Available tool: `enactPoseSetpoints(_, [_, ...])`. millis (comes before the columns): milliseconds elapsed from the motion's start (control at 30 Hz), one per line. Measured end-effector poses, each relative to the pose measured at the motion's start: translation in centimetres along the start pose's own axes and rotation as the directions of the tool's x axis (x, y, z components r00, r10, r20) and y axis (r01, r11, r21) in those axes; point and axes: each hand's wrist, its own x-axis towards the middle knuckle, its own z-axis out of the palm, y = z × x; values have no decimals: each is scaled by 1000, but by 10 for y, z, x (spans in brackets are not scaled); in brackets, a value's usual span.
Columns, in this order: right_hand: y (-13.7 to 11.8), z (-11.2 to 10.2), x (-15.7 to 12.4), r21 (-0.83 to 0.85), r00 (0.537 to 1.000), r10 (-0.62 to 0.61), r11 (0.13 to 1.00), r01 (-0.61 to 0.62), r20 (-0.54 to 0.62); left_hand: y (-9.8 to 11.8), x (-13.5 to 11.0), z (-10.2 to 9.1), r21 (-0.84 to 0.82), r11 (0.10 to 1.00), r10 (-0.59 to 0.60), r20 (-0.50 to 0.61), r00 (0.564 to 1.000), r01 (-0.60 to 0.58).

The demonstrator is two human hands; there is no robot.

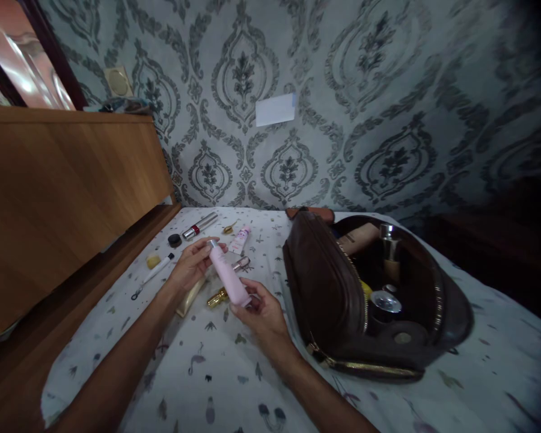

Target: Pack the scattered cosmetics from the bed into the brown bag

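Observation:
Between my hands, above the bed sheet, is a pale pink cosmetic tube (226, 273) with a silver cap, tilted so that its cap end points up and left. My left hand (192, 263) pinches it near the cap. Its lower end is in the fingers of my right hand (265, 310). Under and behind the tube lie a gold-coloured bottle (217, 297), a cream-coloured tube (190, 297) partly hidden by my left hand, and a slim pinkish tube (241, 263). A small white-and-pink tube (240, 239) rests beyond them.
At right an open brown leather bag (324, 270) holds several cosmetics, including a round silver-lidded jar (386, 305). A black round pot (174, 240), a red-and-silver tube (200, 225) and a white pen-like item (155, 269) lie at left. A wooden headboard (72, 210) and a patterned wall bound the bed.

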Motion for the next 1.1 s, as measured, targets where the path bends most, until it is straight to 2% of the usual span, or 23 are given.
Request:
enactPoseSetpoints(100, [-3,2,-4,-12,999,-36,999,36,-16,4,-6,6,36,999,-39,27,999,38])
enactPoseSetpoints(233, [0,2,-4,29,999,-53,998,53,-1,13,-8,14,127,991,-34,-21,999,37])
enactPoseSetpoints(367, [5,0,2,174,998,56,983,-52,-14,26,-5,27,256,966,-12,-61,998,27])
enactPoseSetpoints(467, [6,0,5,376,982,186,909,-178,16,37,-5,40,323,946,17,-44,999,-2])
enactPoseSetpoints(533, [4,-1,5,487,967,235,837,-251,94,45,-5,49,349,937,18,-14,1000,-12])
enactPoseSetpoints(633, [2,-3,3,572,941,258,748,-338,218,57,-3,61,374,927,34,12,999,-36])
enactPoseSetpoints(767, [0,-5,3,641,935,257,680,-355,246,72,3,77,420,902,120,-11,993,-104])
enactPoseSetpoints(900, [-1,-7,5,654,930,268,662,-366,250,95,7,111,429,881,245,-56,968,-198])
enactPoseSetpoints(1000, [1,-8,6,646,926,285,663,-378,249,111,11,152,408,848,382,-24,924,-340])
enactPoseSetpoints(1100, [6,-8,8,616,924,274,689,-383,267,118,20,195,356,808,487,48,872,-470])
